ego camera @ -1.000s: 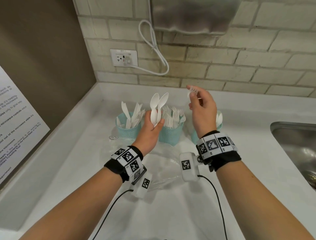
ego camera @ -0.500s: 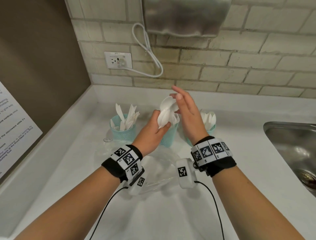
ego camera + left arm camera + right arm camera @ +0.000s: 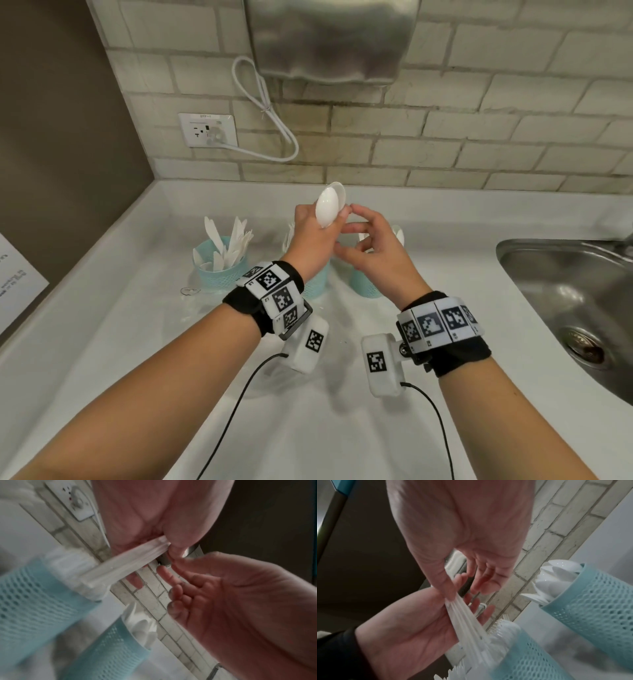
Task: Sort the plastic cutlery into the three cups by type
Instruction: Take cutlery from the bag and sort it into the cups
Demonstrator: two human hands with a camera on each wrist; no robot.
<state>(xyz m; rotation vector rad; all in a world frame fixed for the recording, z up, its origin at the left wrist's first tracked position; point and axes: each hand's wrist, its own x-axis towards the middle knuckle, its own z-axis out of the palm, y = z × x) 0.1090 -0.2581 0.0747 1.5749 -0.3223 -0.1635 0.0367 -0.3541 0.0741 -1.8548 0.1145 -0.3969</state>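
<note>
My left hand (image 3: 317, 236) grips two white plastic spoons (image 3: 328, 205) by the handles, bowls up, above the middle cup. My right hand (image 3: 352, 219) meets it from the right, thumb (image 3: 449, 592) and index finger pinching the spoons just below the bowls. The handles (image 3: 123, 563) (image 3: 471, 626) fan down across the left palm. Three teal mesh cups stand along the back of the counter. The left cup (image 3: 219, 274) holds knives. The middle cup (image 3: 318, 286) (image 3: 532, 660) holds forks, and the right cup (image 3: 366, 286) (image 3: 590, 609) holds spoons. My hands partly hide both.
A steel sink (image 3: 565, 294) is set into the white counter (image 3: 137, 342) at the right. On the brick wall hang a socket (image 3: 208, 130) with a looped white cord and a metal dispenser (image 3: 329, 37). A brown wall with a paper notice (image 3: 17, 277) closes the left side.
One second ago my right hand held a fork up high. The fork is gone from it, and the hand has come across to the spoons in my left hand.
</note>
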